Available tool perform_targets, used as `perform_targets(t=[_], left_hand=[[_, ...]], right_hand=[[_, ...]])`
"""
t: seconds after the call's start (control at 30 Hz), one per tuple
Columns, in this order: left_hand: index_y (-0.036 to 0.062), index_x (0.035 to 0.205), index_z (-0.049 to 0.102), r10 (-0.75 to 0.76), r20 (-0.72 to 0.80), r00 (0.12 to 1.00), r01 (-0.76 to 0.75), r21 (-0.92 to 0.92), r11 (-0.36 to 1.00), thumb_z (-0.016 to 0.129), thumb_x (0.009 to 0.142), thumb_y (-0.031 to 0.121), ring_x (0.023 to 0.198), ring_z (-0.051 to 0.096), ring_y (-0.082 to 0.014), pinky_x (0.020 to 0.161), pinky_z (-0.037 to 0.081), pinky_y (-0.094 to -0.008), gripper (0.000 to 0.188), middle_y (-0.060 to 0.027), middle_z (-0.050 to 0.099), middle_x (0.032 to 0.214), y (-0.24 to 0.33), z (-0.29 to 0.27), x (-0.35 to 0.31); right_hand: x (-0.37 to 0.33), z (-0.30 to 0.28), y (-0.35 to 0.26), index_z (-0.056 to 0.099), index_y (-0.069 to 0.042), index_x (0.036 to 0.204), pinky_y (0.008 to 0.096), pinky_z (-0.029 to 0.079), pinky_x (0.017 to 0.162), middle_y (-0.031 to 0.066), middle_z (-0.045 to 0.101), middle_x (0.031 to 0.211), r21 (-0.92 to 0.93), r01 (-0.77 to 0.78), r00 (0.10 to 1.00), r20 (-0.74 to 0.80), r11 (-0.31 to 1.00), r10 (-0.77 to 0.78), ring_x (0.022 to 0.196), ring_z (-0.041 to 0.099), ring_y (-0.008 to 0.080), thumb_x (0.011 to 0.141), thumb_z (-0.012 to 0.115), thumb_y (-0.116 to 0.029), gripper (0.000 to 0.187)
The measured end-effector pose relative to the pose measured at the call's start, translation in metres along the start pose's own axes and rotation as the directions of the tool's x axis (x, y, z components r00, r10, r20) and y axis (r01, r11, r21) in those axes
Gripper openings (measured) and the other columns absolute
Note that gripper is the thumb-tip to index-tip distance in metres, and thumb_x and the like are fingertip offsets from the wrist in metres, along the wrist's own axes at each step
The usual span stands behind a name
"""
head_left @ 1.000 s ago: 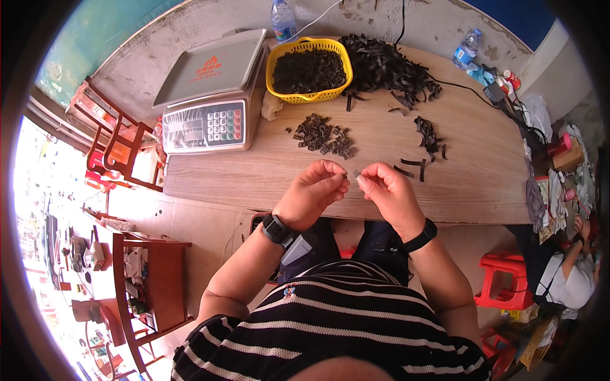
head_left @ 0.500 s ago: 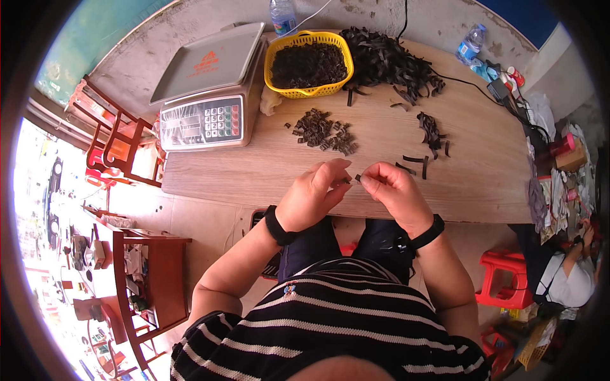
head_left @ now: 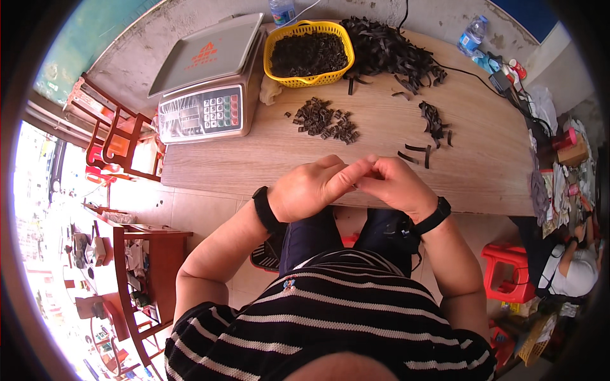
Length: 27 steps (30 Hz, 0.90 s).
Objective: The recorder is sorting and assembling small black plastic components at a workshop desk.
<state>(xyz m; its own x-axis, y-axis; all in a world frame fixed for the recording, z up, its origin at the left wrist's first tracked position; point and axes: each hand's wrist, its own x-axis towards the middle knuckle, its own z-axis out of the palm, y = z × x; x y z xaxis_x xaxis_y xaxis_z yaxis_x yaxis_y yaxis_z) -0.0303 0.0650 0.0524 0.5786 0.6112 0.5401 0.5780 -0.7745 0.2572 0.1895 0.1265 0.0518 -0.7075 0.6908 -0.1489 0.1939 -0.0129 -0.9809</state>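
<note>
My left hand [head_left: 311,190] and my right hand [head_left: 404,187] meet over the front edge of the wooden table [head_left: 222,166]. Thumbs and fingers of both are pinched together, fingertips touching; whatever lies between them is hidden. Just beyond my left hand is a small pile of short, folded-looking dark pieces [head_left: 325,120]. Past my right hand lie a few loose black strips [head_left: 414,148], with a small bunch of strips [head_left: 432,119] behind them. Farther back spreads a big heap of black strips [head_left: 389,54], beside a yellow plastic basket [head_left: 310,81] filled with small black pieces.
A grey weighing scale [head_left: 206,111] with a flat pan stands at the back left. Water bottles [head_left: 472,37] stand along the wall, and a black cable with an adapter [head_left: 500,82] crosses the right side. A red stool [head_left: 507,272] and a seated person [head_left: 569,270] are at right.
My hands have come together at the fingertips, left hand moving right and turning over. The small black piece seen at my right fingertips is now hidden. The view has shifted slightly.
</note>
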Motion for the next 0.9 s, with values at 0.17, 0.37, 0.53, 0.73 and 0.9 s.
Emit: perform_targets(t=[0.17,0.37,0.53,0.73,0.9], left_hand=[[0.0019,0.148,0.041,0.017,0.061,0.998,-0.020,0.053,0.998,0.074,0.080,0.001,0.072,0.067,-0.0265,0.060,0.058,-0.0327,0.076,-0.0117,0.067,0.088,0.012,-0.010,0.012],[0.0053,0.151,0.040,0.024,-0.055,0.998,-0.023,0.016,1.000,0.065,0.080,0.005,0.069,0.064,-0.0218,0.058,0.056,-0.0321,0.075,-0.0067,0.063,0.079,0.006,0.002,0.010],[0.0010,0.148,0.038,-0.024,0.014,1.000,0.025,-0.046,0.999,0.077,0.077,0.003,0.083,0.068,-0.0313,0.071,0.058,-0.0395,0.081,-0.0118,0.071,0.108,0.009,-0.004,0.010],[0.0046,0.151,0.035,-0.056,0.068,0.996,0.059,-0.045,0.997,0.074,0.080,-0.002,0.081,0.068,-0.0257,0.071,0.058,-0.0357,0.081,-0.0095,0.071,0.102,0.010,0.001,0.011],[0.0085,0.156,0.029,-0.562,0.138,0.815,0.418,-0.813,0.406,0.063,0.092,-0.005,0.093,0.063,-0.0124,0.084,0.052,-0.0278,0.073,-0.0055,0.067,0.102,0.019,0.012,0.005]], right_hand=[[-0.007,0.004,-0.013,0.068,0.002,0.096,0.0250,0.050,0.068,0.0062,0.071,0.083,-0.151,0.064,0.997,-0.022,0.986,-0.068,0.076,0.064,0.0085,0.092,0.068,-0.014,0.016],[-0.008,0.007,-0.004,0.062,0.002,0.112,0.0262,0.052,0.074,0.0109,0.072,0.097,0.020,0.057,0.996,-0.073,0.998,-0.055,0.085,0.067,0.0114,0.091,0.068,-0.007,0.023],[-0.017,0.010,-0.005,0.059,0.001,0.110,0.0272,0.054,0.077,0.0097,0.071,0.097,0.143,0.038,0.997,-0.076,0.989,-0.027,0.091,0.067,0.0122,0.091,0.067,-0.002,0.021],[-0.019,0.022,0.007,0.059,-0.001,0.102,0.0262,0.052,0.074,0.0027,0.068,0.092,-0.120,0.246,0.922,-0.277,0.962,-0.270,0.084,0.064,0.0095,0.092,0.067,-0.004,0.013],[-0.018,0.018,0.014,0.057,-0.003,0.096,0.0221,0.048,0.069,-0.0007,0.064,0.086,0.061,0.228,0.932,-0.304,0.972,-0.199,0.077,0.058,0.0050,0.093,0.068,-0.005,0.012]])
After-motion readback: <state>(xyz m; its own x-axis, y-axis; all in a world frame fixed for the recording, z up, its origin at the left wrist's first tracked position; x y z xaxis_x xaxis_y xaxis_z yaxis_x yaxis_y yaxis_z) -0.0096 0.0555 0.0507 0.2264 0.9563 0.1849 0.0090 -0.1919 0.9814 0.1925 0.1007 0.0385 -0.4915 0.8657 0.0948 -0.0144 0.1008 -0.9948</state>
